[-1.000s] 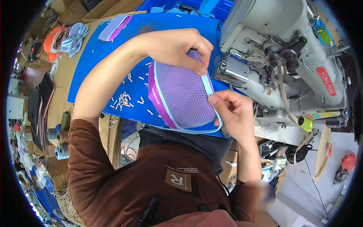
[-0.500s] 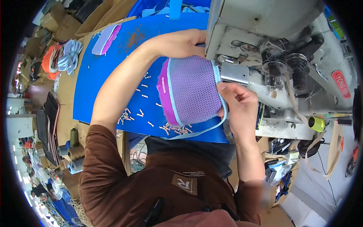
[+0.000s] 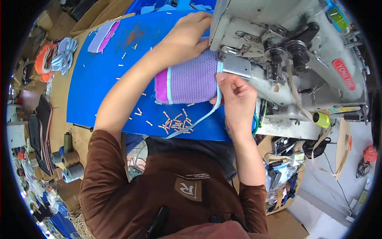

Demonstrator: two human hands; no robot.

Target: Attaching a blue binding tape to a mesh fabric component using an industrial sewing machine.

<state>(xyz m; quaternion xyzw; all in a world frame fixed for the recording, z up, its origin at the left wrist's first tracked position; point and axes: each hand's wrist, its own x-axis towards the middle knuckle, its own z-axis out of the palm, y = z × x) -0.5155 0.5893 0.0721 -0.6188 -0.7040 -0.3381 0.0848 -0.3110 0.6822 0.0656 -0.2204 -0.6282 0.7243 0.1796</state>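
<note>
A purple mesh fabric piece with a magenta end panel lies over the blue table, its right edge at the sewing machine. Light blue binding tape runs along that edge, and its loose tail curves down toward the table's near side. My right hand pinches the taped edge between thumb and fingers, just below the machine's metal plate. Across the far side of the mesh reaches my left hand, bent toward the machine head. Its fingertips are hidden behind the machine.
Small pale fabric tabs are scattered over the blue tabletop. Another purple and magenta piece lies at the far left. Thread spools stand left of me, near bundled blue straps. A tan tape hangs along the machine.
The mesh piece has shifted and turned, with less of its near side showing. My left hand has moved farther away from me. My right hand still pinches the taped edge. The view has shifted slightly.
</note>
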